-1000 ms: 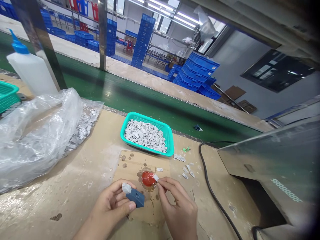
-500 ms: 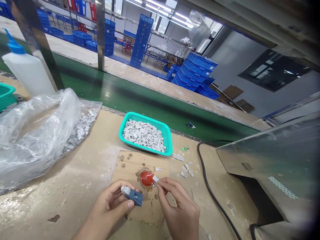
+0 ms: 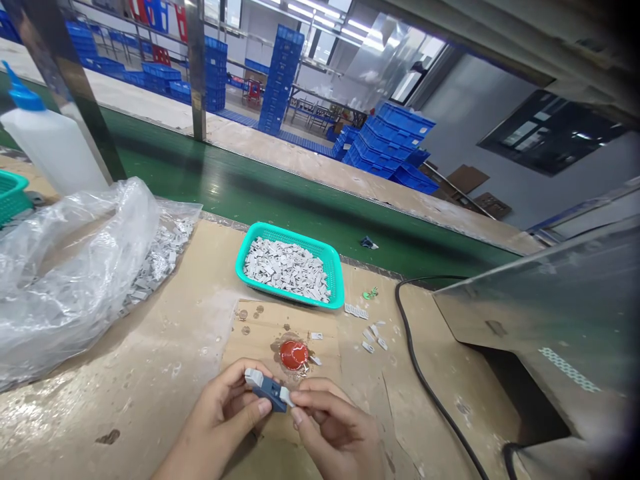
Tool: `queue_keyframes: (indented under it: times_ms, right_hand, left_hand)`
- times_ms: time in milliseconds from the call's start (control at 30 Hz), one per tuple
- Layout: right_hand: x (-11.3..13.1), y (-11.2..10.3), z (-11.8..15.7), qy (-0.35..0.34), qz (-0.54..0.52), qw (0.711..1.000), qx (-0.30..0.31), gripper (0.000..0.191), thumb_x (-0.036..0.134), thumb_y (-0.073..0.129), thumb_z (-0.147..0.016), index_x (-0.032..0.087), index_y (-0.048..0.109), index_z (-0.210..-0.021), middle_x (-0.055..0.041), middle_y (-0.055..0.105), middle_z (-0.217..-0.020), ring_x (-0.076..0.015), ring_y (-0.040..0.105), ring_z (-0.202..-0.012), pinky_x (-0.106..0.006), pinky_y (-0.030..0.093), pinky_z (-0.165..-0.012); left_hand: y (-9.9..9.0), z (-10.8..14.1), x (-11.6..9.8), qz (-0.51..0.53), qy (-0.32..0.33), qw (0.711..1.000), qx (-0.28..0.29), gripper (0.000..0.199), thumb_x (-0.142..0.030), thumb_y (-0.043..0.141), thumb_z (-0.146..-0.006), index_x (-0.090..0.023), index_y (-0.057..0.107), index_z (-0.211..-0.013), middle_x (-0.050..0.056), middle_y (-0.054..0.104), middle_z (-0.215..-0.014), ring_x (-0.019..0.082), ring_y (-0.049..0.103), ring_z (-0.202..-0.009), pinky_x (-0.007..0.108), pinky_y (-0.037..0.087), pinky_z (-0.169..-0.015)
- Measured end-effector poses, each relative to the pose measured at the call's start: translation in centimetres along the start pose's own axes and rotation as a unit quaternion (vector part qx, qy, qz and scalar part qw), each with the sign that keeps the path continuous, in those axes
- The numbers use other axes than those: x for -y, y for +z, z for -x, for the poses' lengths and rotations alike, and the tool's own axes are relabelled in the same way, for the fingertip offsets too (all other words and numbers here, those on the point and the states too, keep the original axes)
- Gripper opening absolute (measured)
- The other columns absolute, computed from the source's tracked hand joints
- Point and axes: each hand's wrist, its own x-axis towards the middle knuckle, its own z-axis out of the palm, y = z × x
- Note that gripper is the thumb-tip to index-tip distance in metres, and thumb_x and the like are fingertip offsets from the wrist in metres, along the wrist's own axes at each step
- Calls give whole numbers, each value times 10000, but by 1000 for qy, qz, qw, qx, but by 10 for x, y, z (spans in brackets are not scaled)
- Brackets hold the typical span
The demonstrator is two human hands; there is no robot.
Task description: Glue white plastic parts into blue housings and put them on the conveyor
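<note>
My left hand [image 3: 215, 407] grips a dark blue block [image 3: 267, 392], which has a pale grey part [image 3: 253, 378] seated at its left end. My right hand [image 3: 333, 420] pinches a small white piece [image 3: 286, 397] against the block's right end. Both hands are over a glue-stained cardboard sheet [image 3: 265, 327]. Just above them sits a shiny red blob [image 3: 294, 355], perhaps glue or a cap, in a brownish smear. A few small white pieces [image 3: 373, 337] lie to the right of the sheet, and one [image 3: 315, 336] lies on it.
A teal mesh tray [image 3: 287, 263] holds several grey parts. A plastic bag [image 3: 75, 280] spills more at left, beside a white bottle with a blue nozzle [image 3: 50, 143]. A green conveyor belt [image 3: 250, 200] runs behind the bench, and a black cable [image 3: 425, 380] crosses it at right.
My right hand has moved left and brought the small white piece to the blue block's right end. The block has turned slightly in my left hand.
</note>
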Motion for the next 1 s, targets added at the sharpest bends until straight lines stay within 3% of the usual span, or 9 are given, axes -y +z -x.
queue_keyframes:
  times_ms: [267,533,700,800,900,1000]
  right_hand:
    - [6,3,1,10,67,998,12,152,106,558,-677,214,664,-696,-26,582,-719,-136,578,-650,-228,484,-559]
    - [13,10,1,-62,118,989,67,266,62,486,-711,225,654,-835,-25,548,-794,-108,576,-681,-210,488,-612]
    - [22,-2,-11,-115,194,973,50,306,60,482,-729,219,619,-951,-40,564,-854,-123,578,-731,-215,492,-659]
    - [26,-25,-28,-89,240,967,4,232,114,486,-765,202,614,-938,-42,583,-821,-135,577,-729,-226,494,-656]
    - [26,-48,-51,-82,280,957,-7,193,155,472,-789,179,608,-923,-45,597,-786,-137,575,-701,-233,494,-627]
    - [19,-59,-84,-86,361,928,14,232,128,415,-805,151,601,-941,-59,612,-816,-140,580,-729,-245,487,-651]
  left_hand:
    - [7,4,4,70,8,996,-52,166,-258,629,-684,-192,598,-833,18,602,-805,138,544,-773,254,412,-700]
    - [15,0,8,145,-16,982,-117,328,-256,696,-610,-200,607,-921,32,628,-835,156,559,-822,267,429,-744]
    - [14,-6,-12,202,-25,970,-130,470,-325,639,-670,-189,508,-1100,55,613,-892,160,557,-834,268,441,-760]
    - [1,-17,-40,139,54,980,-134,510,-337,624,-676,-158,474,-1129,48,590,-827,140,531,-747,242,449,-674]
    - [-26,-48,-75,-1,166,980,-109,414,-314,556,-726,-154,477,-1100,15,528,-738,114,482,-671,214,418,-605]
    - [-59,-102,-109,-227,249,931,-138,352,-290,417,-793,-171,426,-1125,29,530,-792,140,509,-720,245,423,-645]
